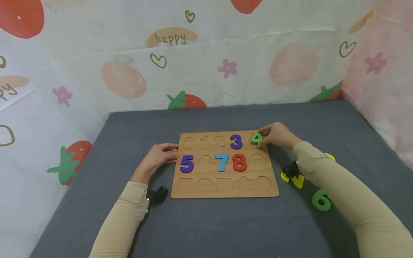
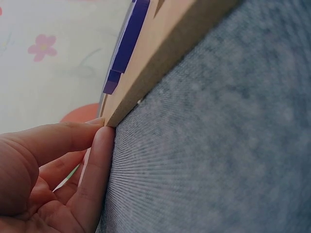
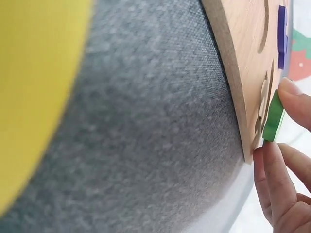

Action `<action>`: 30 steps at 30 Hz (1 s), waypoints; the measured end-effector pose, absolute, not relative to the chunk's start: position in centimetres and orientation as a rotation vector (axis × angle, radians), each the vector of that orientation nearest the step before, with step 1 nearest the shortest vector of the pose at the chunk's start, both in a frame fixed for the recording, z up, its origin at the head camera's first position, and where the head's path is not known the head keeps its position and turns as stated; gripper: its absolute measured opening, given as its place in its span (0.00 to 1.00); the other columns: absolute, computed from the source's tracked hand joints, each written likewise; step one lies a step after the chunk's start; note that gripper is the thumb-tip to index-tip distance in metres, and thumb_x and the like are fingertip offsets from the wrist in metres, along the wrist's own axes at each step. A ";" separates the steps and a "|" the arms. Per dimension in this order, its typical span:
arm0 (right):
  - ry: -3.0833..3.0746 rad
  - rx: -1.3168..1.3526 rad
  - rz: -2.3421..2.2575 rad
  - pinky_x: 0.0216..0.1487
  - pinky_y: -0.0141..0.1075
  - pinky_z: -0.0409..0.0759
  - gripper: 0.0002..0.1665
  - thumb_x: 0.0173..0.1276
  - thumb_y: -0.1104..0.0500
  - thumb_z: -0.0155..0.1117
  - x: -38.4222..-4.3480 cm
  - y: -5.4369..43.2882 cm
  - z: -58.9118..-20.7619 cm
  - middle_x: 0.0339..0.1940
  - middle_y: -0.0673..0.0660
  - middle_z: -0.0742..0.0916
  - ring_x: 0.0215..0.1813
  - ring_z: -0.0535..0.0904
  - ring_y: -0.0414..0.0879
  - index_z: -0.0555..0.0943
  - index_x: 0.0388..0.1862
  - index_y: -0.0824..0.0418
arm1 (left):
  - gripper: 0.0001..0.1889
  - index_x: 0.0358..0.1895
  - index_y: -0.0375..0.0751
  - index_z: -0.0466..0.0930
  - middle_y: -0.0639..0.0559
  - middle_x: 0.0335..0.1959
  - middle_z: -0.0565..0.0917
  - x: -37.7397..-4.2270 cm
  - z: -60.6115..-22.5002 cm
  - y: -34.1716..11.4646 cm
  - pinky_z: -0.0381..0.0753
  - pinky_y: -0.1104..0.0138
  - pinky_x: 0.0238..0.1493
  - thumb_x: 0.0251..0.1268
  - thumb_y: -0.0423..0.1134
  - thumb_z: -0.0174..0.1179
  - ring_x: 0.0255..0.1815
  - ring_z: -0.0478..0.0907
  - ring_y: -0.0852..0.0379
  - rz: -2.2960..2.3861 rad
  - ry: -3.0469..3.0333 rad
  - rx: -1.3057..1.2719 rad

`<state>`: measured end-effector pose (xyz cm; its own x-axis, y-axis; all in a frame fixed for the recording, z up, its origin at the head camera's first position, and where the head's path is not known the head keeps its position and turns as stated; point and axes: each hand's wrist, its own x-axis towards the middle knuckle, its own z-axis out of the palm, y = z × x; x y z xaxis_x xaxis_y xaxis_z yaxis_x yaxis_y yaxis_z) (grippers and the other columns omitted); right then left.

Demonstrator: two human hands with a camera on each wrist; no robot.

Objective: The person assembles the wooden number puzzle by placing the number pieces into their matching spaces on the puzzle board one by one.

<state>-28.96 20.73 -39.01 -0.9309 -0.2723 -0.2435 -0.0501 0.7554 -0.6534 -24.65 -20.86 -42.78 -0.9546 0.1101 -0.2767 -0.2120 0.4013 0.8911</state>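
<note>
Number 4 (image 1: 256, 138), a green piece, is at the far right corner of the board (image 1: 222, 193), pinched between thumb and fingers of the right hand (image 1: 278, 135), which is only as far open as the piece is wide. In the right wrist view it slants over the board, not lying flat; letting go at that angle could leave one edge perched. Lopsided pressure might also skew the board; the left hand (image 1: 159, 156), thumb and finger nearly together on the board's left edge, should resist that unless its pinch is too light. On the board's far row, a stray finger could nudge the purple 3 (image 1: 236, 142). Right of the board, the low sleeve (image 1: 335, 188) could sweep yellow pieces (image 1: 299, 181) away. Off the board's near right corner, the green 6 (image 1: 321, 200) could pass for a 9 if turned.
</note>
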 end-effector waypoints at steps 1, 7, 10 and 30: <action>2.630 -0.251 -0.962 0.65 0.56 0.78 0.39 0.61 0.57 0.75 -29.0 20.6 -39.1 0.65 0.71 0.79 0.67 0.75 0.63 0.73 0.69 0.67 | 0.25 0.70 0.34 0.70 0.37 0.56 0.80 -24.7 -42.8 -20.9 0.87 0.73 0.45 0.71 0.30 0.58 0.43 0.81 0.65 1.571 2.372 -0.089; 2.633 -0.259 -0.939 0.64 0.53 0.79 0.39 0.59 0.58 0.76 -29.4 20.0 -39.3 0.64 0.69 0.80 0.65 0.76 0.61 0.74 0.69 0.67 | 0.25 0.70 0.33 0.70 0.34 0.58 0.79 -24.7 -42.9 -21.0 0.87 0.73 0.46 0.71 0.30 0.58 0.42 0.81 0.66 1.582 2.369 -0.081; 2.645 -0.265 -0.913 0.64 0.53 0.79 0.40 0.59 0.58 0.77 -29.5 19.8 -39.4 0.63 0.69 0.80 0.65 0.76 0.61 0.74 0.68 0.67 | 0.25 0.70 0.34 0.70 0.35 0.58 0.79 -24.6 -42.8 -21.0 0.87 0.73 0.45 0.71 0.30 0.58 0.41 0.81 0.66 1.577 2.370 -0.088; 2.660 -0.286 -0.876 0.63 0.51 0.80 0.38 0.58 0.61 0.77 -29.2 19.3 -39.3 0.62 0.69 0.80 0.63 0.77 0.61 0.74 0.67 0.70 | 0.25 0.70 0.34 0.70 0.41 0.53 0.80 -24.7 -42.8 -20.9 0.86 0.74 0.44 0.70 0.30 0.59 0.42 0.80 0.65 1.573 2.363 -0.093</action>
<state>-29.22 19.27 -39.31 -0.9271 -0.2867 -0.2414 -0.0871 0.7913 -0.6052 -24.69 -20.89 -42.75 -0.9529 0.1110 -0.2824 -0.2176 0.3984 0.8910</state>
